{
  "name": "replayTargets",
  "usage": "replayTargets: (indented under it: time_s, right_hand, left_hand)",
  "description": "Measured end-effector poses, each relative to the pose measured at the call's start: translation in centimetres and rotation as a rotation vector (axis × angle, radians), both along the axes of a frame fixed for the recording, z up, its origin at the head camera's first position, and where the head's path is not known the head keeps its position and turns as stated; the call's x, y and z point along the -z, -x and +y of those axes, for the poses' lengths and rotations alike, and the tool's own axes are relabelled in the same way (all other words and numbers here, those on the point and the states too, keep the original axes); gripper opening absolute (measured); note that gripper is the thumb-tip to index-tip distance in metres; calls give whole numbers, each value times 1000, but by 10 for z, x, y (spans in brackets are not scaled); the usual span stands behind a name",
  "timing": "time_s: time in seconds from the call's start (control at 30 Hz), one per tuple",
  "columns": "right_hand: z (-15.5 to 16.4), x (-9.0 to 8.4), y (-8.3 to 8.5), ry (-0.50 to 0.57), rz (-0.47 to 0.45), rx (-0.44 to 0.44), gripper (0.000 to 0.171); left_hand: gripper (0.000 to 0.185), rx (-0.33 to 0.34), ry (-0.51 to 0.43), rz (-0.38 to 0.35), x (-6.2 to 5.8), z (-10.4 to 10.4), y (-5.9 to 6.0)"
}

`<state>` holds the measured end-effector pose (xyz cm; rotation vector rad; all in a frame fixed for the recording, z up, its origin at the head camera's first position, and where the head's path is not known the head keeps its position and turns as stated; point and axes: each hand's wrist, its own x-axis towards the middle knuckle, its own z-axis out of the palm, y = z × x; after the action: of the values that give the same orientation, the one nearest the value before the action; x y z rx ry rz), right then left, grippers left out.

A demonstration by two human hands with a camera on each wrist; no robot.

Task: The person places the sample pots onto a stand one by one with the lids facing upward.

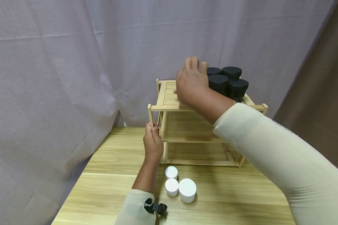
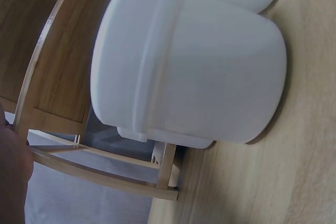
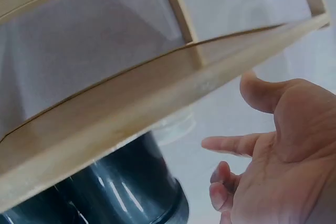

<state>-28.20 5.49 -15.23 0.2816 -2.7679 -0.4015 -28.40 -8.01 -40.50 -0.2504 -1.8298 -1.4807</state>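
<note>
A light wooden three-tier shelf rack (image 1: 191,139) stands on the table. On its top tier, toward the right, are several black lidded jars (image 1: 218,82). My left hand (image 1: 153,142) grips the upright at the rack's left front. Over the top tier, just left of the black jars, is my right hand (image 1: 192,82); the right wrist view shows its thumb and index finger extended, with nothing visible in the palm. A pale, blurred object (image 3: 178,127) appears behind the tier's edge near that hand; its kind cannot be told.
In front of the rack, three white lidded jars stand close together: a large jar (image 1: 187,190), a small jar (image 1: 171,187) and another small jar (image 1: 171,172) behind it. Grey curtain (image 1: 73,62) hangs behind the table (image 1: 112,181). A brown curtain (image 1: 321,93) is at right.
</note>
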Motion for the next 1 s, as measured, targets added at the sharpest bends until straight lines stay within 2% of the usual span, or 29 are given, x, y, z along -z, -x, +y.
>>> replayTargets:
  time_s: [0.2, 0.33, 0.57, 0.67, 0.8, 0.9, 1.0]
  right_hand:
    - [-3, 15, -14, 37, 124, -52, 58]
    - [-4, 23, -23, 78, 175, -77, 53]
    - [-2, 38, -40, 97, 232, -124, 57]
    - [0, 48, -48, 113, 262, -168, 59]
    - [4, 64, -61, 139, 255, -251, 56]
    - [4, 77, -70, 129, 248, -311, 57]
    - [5, 89, -77, 102, 290, -365, 63]
  left_hand:
    - [20, 14, -1, 8, -1, 0, -1]
    - [18, 4, 2, 11, -1, 0, -1]
    - [20, -9, 11, 26, -2, 0, -2]
    - [20, -14, 15, 24, -2, -2, -3]
    - [21, -3, 24, 9, 0, -4, -3]
    - [22, -1, 38, 10, -1, -5, -4]
    - [20, -12, 44, 10, -2, -6, -4]
